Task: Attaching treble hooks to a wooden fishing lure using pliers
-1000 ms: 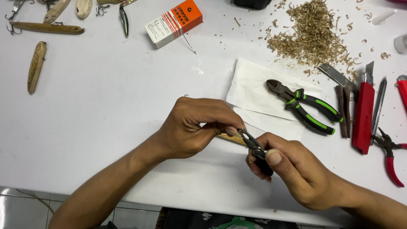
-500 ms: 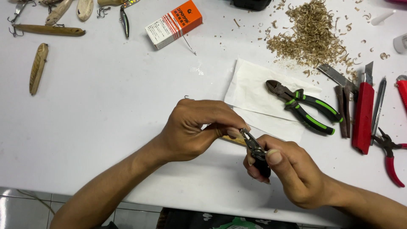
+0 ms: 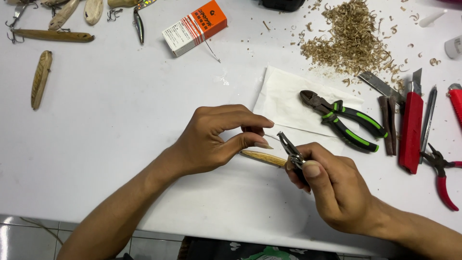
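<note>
Pinching a slim wooden lure blank [image 3: 263,157] just above the white desk [image 3: 120,125], the left hand [image 3: 211,139] arched with its grip closed on the piece, while the right hand [image 3: 332,188] clenched small pliers [image 3: 291,151], jaws slightly apart beside the blank's end. Farther back near the desk's top edge lay an orange-and-white rectangular box [image 3: 194,27], tilted, with printed labelling.

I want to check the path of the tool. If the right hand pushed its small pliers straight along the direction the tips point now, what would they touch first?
The small pliers in the right hand point up and left. Their tips would probably meet the left hand's fingers first, just above the wooden piece, though depth is unclear from one view.
</note>
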